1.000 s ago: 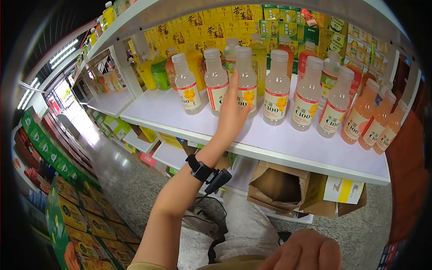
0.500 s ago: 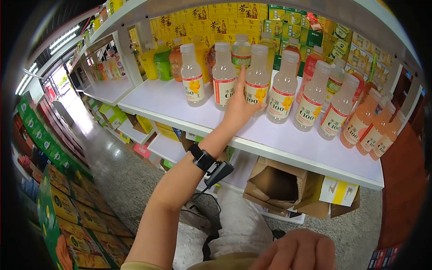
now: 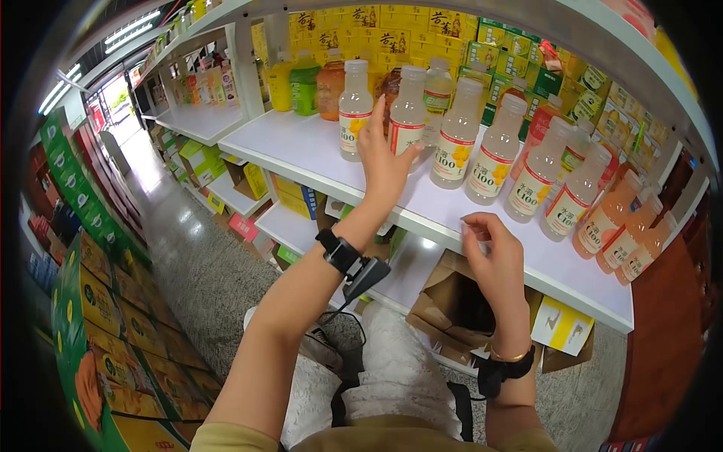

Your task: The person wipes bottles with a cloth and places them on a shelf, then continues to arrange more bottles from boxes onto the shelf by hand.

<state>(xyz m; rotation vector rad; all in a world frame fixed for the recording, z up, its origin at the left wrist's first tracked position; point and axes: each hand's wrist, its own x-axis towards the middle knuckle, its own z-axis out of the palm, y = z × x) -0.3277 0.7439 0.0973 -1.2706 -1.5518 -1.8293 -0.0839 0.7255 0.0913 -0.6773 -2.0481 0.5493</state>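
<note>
Clear plastic drink bottles with white caps stand in a row along the front of the white shelf (image 3: 301, 154). My left hand (image 3: 382, 167) is at the second bottle from the left (image 3: 407, 105), fingers along its left side and thumb across its lower front right. That bottle is upright, its label turned partly aside. Left of my hand stands the first bottle (image 3: 352, 102); to its right is the third bottle (image 3: 454, 135). My right hand (image 3: 497, 252) hovers before the shelf's front edge, fingers bent, thumb apart from the index finger, holding nothing.
Pink-orange bottles (image 3: 602, 222) stand at the row's right end. Behind are green (image 3: 304, 87) and orange bottles (image 3: 331, 87), plus stacked yellow boxes (image 3: 369, 39). Below the shelf sits an open cardboard carton (image 3: 444, 309). Stacked green cartons (image 3: 128, 339) line the aisle at left.
My left hand has moved left from the third bottle to the second. My right hand has risen from the bottom of the view to the shelf edge. The view has shifted somewhat.
</note>
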